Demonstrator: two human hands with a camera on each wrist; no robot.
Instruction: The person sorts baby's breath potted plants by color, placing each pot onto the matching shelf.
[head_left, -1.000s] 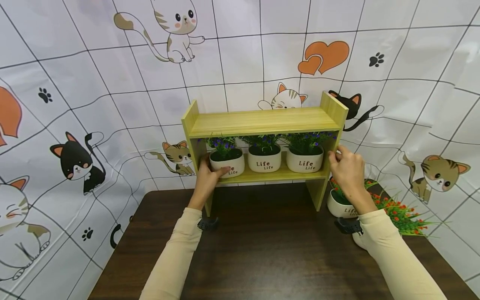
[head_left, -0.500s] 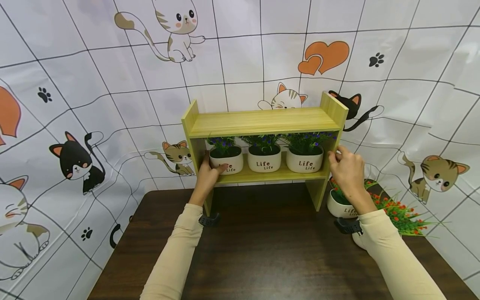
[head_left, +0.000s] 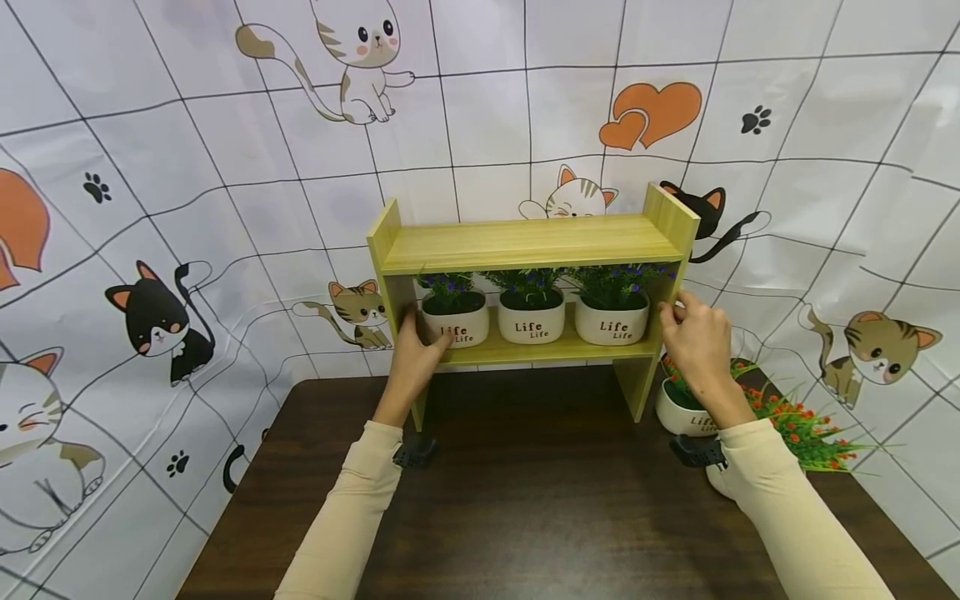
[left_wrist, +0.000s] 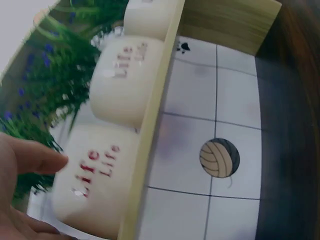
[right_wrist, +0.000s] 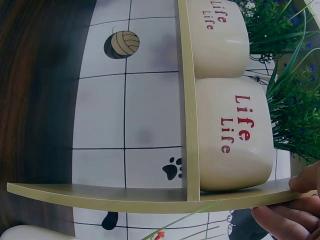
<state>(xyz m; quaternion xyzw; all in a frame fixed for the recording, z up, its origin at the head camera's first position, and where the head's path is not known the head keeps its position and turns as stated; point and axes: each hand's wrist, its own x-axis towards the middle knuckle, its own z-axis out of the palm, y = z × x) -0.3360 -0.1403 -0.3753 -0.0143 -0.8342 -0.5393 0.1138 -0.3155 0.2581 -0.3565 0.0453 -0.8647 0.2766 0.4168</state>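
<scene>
The left hand [head_left: 415, 357] has pushed the leftmost white pot [head_left: 455, 323] farther back on the shelf.

Illumination is bright, even and diffuse with soft shadows under the shelf [head_left: 525, 242]; wide-angle distortion bends edges, and the pot [left_wrist: 95, 180] beside the fingers [left_wrist: 37, 156] appears blurred.

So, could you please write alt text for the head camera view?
A person's left hand touches the leftmost of three white pots on a wooden shelf, while the right hand holds the shelf's right side panel. The shelf stands on a dark table.
</scene>
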